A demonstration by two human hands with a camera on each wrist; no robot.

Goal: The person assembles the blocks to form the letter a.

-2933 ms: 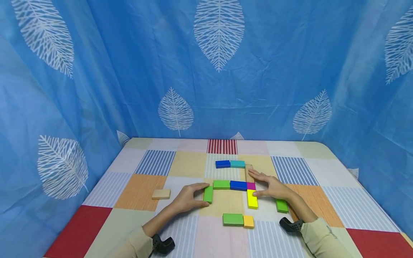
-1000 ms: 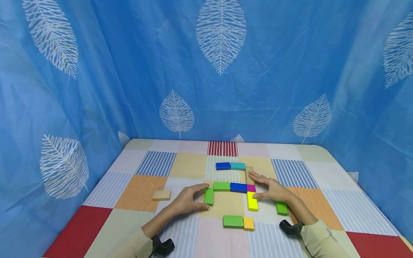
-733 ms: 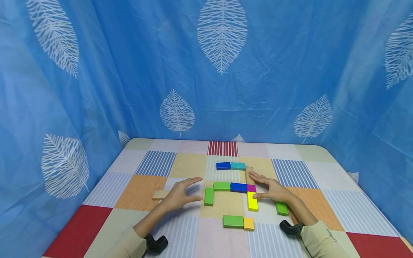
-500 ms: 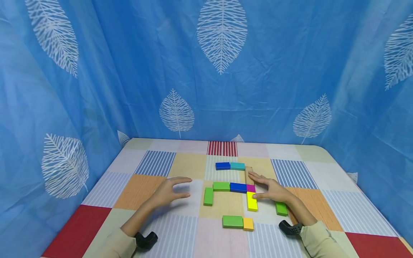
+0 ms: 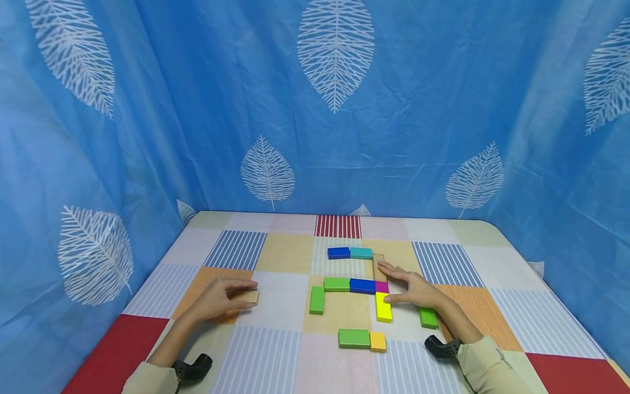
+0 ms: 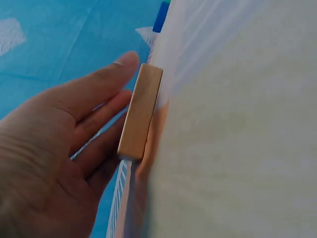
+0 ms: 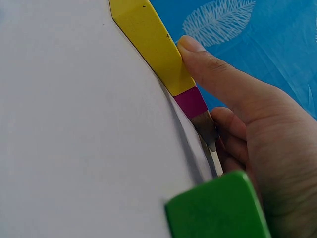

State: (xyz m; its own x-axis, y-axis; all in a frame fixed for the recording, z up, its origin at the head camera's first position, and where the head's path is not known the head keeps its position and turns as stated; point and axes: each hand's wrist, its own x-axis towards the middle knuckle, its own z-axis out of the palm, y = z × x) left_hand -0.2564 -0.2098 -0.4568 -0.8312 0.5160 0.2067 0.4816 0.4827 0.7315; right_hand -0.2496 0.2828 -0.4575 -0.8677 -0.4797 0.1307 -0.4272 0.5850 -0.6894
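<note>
My left hand (image 5: 215, 298) is at a plain wooden block (image 5: 248, 296), its thumb and fingers spread along either side. The left wrist view shows this wooden block (image 6: 141, 111) in front of the fingers, thumb tip close to its upper end. My right hand (image 5: 415, 288) rests over the joined blocks, thumb on the yellow block (image 5: 384, 309) and fingertips on a long wooden block (image 5: 378, 266). Between these two lies a magenta block (image 5: 381, 287). In the right wrist view the thumb touches the edge of the yellow block (image 7: 156, 47).
Leftward from the magenta run a blue block (image 5: 362, 286), a green block (image 5: 337, 284) and an upright green block (image 5: 317, 300). Blue and teal blocks (image 5: 361, 253) lie farther back. Nearer are a green block (image 5: 354, 338) and an orange one (image 5: 378, 341). Another green block (image 5: 428, 318) lies by the right forearm.
My left hand has left the upright green block and moved left to the plain wooden block. The right hand and the other blocks have stayed in place.
</note>
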